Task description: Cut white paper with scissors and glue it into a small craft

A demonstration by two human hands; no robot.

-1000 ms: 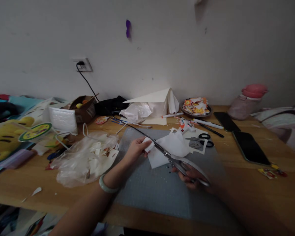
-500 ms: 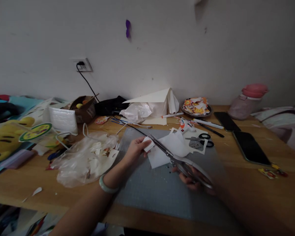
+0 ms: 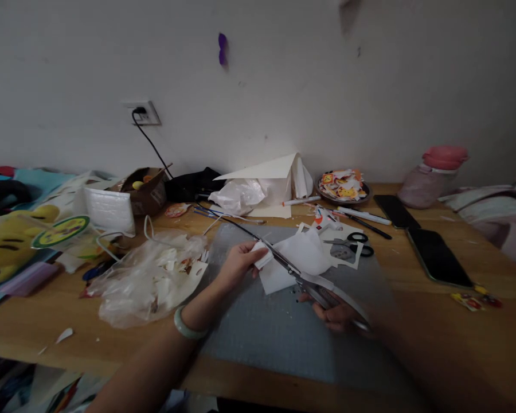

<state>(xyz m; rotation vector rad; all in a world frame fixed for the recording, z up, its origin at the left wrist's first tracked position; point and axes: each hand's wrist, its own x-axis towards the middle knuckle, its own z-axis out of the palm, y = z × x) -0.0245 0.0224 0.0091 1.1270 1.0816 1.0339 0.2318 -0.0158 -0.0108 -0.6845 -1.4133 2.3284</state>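
Note:
My left hand (image 3: 236,263) pinches a small white paper piece (image 3: 261,255) above the grey cutting mat (image 3: 284,338). A pale green bangle sits on that wrist. My right hand (image 3: 337,314) grips the handles of large silver scissors (image 3: 303,278), whose blades point up and left and meet the paper piece. A bigger white sheet (image 3: 298,258) lies on the mat just behind the blades.
A clear plastic bag of paper scraps (image 3: 150,278) lies left of the mat. Small black scissors (image 3: 356,242), pens (image 3: 363,217), a plate of stickers (image 3: 343,186), two phones (image 3: 438,258), a pink-lidded bottle (image 3: 432,178), a cardboard box (image 3: 144,189) and a yellow plush toy (image 3: 8,241) crowd the wooden table.
The scissor handles and my right hand have shifted slightly; the blades have worked a little along the paper piece. My left hand stays in place.

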